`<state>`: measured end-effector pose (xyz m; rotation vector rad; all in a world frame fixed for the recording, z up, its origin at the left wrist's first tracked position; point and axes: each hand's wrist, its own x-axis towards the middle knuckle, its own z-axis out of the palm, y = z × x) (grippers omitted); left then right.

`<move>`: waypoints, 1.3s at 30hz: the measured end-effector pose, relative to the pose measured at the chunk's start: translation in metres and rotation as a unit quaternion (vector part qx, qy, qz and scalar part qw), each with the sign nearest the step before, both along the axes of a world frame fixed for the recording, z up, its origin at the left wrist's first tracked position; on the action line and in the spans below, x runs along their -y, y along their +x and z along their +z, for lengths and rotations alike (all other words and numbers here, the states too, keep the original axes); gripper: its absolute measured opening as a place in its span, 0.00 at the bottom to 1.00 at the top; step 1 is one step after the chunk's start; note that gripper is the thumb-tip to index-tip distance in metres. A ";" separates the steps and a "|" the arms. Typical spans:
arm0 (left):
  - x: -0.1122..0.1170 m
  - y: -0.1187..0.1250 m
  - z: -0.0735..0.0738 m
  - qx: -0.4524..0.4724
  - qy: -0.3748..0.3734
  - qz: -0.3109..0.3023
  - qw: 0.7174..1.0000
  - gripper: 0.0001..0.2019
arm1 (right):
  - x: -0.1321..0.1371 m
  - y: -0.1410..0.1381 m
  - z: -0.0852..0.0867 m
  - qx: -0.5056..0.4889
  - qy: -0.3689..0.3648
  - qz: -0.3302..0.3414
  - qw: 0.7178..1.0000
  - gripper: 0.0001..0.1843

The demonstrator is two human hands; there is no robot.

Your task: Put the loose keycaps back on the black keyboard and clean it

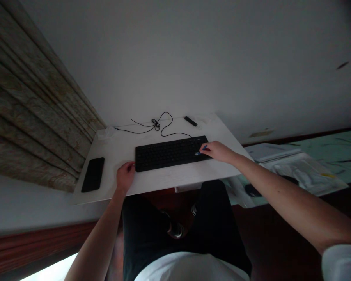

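Note:
A black keyboard (166, 154) lies on the white table, its long side roughly along the table. My left hand (125, 175) rests at the keyboard's lower left corner, fingers curled in against that edge. Over the keyboard's right end, my right hand (218, 151) pinches a small blue-handled tool (204, 148). The tool's pale tip is down at the keys on the right side; its exact kind is too small to tell.
A black cable (155, 124), tied in a bundle, runs behind the keyboard. A black phone (93, 174) lies at the table's left, and a small black stick-shaped object (190, 121) near the back. Patterned curtains (38, 89) hang at the left. Plastic-wrapped items (298, 171) lie on the right.

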<state>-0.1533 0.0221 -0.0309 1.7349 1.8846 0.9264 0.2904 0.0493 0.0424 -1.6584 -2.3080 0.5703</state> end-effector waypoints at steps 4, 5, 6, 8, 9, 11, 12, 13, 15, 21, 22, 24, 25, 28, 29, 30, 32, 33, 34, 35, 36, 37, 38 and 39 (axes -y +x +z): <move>0.000 0.001 0.001 0.003 0.000 -0.003 1.000 0.16 | 0.001 0.029 -0.001 0.018 -0.007 -0.038 0.999 0.08; 0.000 0.001 0.001 0.003 0.001 -0.002 1.000 0.16 | 0.001 0.037 -0.001 0.022 -0.007 -0.049 0.999 0.08; 0.000 0.001 0.001 0.003 0.002 -0.001 1.000 0.16 | 0.000 0.045 -0.002 0.028 -0.006 -0.060 0.998 0.08; 0.000 0.001 0.001 0.002 0.006 -0.001 1.000 0.16 | -0.001 0.061 -0.001 0.046 -0.003 -0.079 0.996 0.07; 0.000 0.001 0.001 0.002 0.007 -0.003 1.000 0.16 | -0.002 0.067 0.001 0.058 -0.003 -0.086 0.995 0.08; 0.000 0.001 0.001 0.002 0.009 -0.006 1.000 0.16 | -0.004 0.077 0.005 0.072 -0.007 -0.093 0.993 0.08; 0.000 0.001 0.001 0.003 0.008 -0.005 1.000 0.16 | -0.005 0.079 0.008 0.071 -0.008 -0.094 0.993 0.08; 0.000 0.001 0.000 0.004 0.007 -0.004 1.000 0.16 | -0.006 0.079 0.011 0.064 -0.006 -0.093 0.994 0.08; 0.000 0.001 0.000 0.006 0.003 -0.002 1.000 0.16 | -0.009 0.070 0.017 0.042 0.007 -0.093 0.995 0.08; 0.000 0.000 -0.001 0.003 0.006 0.002 1.000 0.16 | -0.014 -0.017 0.031 -0.068 0.012 -0.052 0.996 0.09; 0.000 0.001 -0.001 0.002 0.006 0.002 1.000 0.16 | -0.014 -0.038 0.032 -0.090 0.010 -0.036 0.995 0.09; 0.000 0.001 0.000 0.003 0.004 0.001 1.000 0.16 | -0.015 -0.082 0.034 -0.132 0.007 0.004 0.991 0.09; 0.000 0.001 0.000 0.002 0.003 0.002 1.000 0.16 | -0.015 -0.103 0.033 -0.147 0.002 0.025 0.989 0.09; -0.001 0.002 0.001 -0.001 0.000 0.007 1.000 0.15 | -0.015 -0.166 0.027 -0.166 -0.008 0.072 0.983 0.08; -0.001 0.001 0.001 -0.001 -0.002 0.007 1.000 0.15 | -0.016 -0.185 0.023 -0.167 -0.007 0.089 0.982 0.07; -0.001 0.001 0.001 -0.002 -0.003 0.007 1.000 0.15 | -0.016 -0.203 0.019 -0.165 -0.004 0.104 0.981 0.07; -0.001 0.001 0.001 -0.003 -0.003 0.008 1.000 0.15 | -0.017 -0.233 0.010 -0.152 0.004 0.130 0.980 0.06; -0.001 0.001 0.001 -0.005 -0.003 0.009 1.000 0.15 | -0.018 -0.246 0.006 -0.142 0.008 0.141 0.980 0.06; -0.001 0.001 0.000 -0.006 -0.002 0.009 1.000 0.15 | -0.019 -0.257 0.002 -0.132 0.010 0.149 0.980 0.07; -0.001 0.000 0.000 -0.006 -0.001 0.008 1.000 0.15 | -0.020 -0.265 -0.001 -0.121 0.013 0.154 0.980 0.07; 0.000 0.000 -0.001 -0.006 0.001 0.006 1.000 0.15 | -0.020 -0.272 -0.004 -0.109 0.014 0.157 0.981 0.08; 0.000 0.000 -0.001 -0.004 0.003 0.004 1.000 0.15 | -0.021 -0.277 -0.005 -0.097 0.016 0.159 0.982 0.08; 0.000 -0.001 -0.001 -0.002 0.005 0.003 1.000 0.15 | -0.021 -0.280 -0.007 -0.085 0.017 0.159 0.984 0.08; -0.001 -0.001 -0.002 0.000 0.006 0.001 1.000 0.15 | -0.021 -0.281 -0.007 -0.071 0.019 0.157 0.985 0.09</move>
